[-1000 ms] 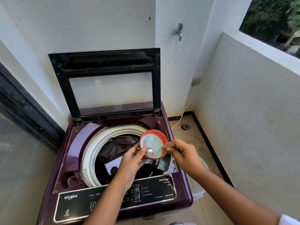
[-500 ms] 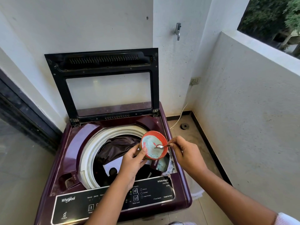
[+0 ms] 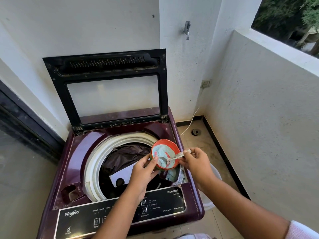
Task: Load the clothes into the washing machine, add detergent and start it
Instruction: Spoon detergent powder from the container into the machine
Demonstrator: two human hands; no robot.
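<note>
- Dark sliding door frame (image 3: 25, 121) noted at far left; unchanged.
- Maroon top-loading washing machine (image 3: 69, 166) is stood against the white wall. Its black-framed glass lid (image 3: 110, 66) is propped upright, as in both earlier frames.
- Black control panel (image 3: 81, 216) runs along the front edge and is partly covered by the left forearm.
- Dark brown clothes (image 3: 126, 156) are seen lying inside the white-rimmed drum, with a white piece just in front of them. No shift recorded.
- Left hand (image 3: 143, 175): fingers are curled under the bowl and the thumb is laid over its near rim, so the bowl is grasped.
- Round red bowl (image 3: 172, 146) is held tilted towards the camera above the right front of the drum opening, where it was half a second ago. Its inside is coated with pale blue detergent powder (image 3: 159, 150).
- Clear plastic spoon (image 3: 179, 155): the scoop end is sunk in the powder near the bowl's lower middle, and the handle is slanted up and right across the rim. One second ago the scoop lay nearer the left thumb. The handle end now shows past the fingers.
- Dispenser recess (image 3: 172, 175) at the machine's right front, directly below the bowl, is smeared with pale blue residue.
- Right hand (image 3: 196, 164): thumb and fingertips are pinched on the spoon handle, just right of the bowl. Position hardly changed.
- Metal tap (image 3: 187, 30) is fixed on the wall, a floor drain (image 3: 196, 131) is set in the corner, and a white round container (image 3: 207, 202) is seen beside the machine.
</note>
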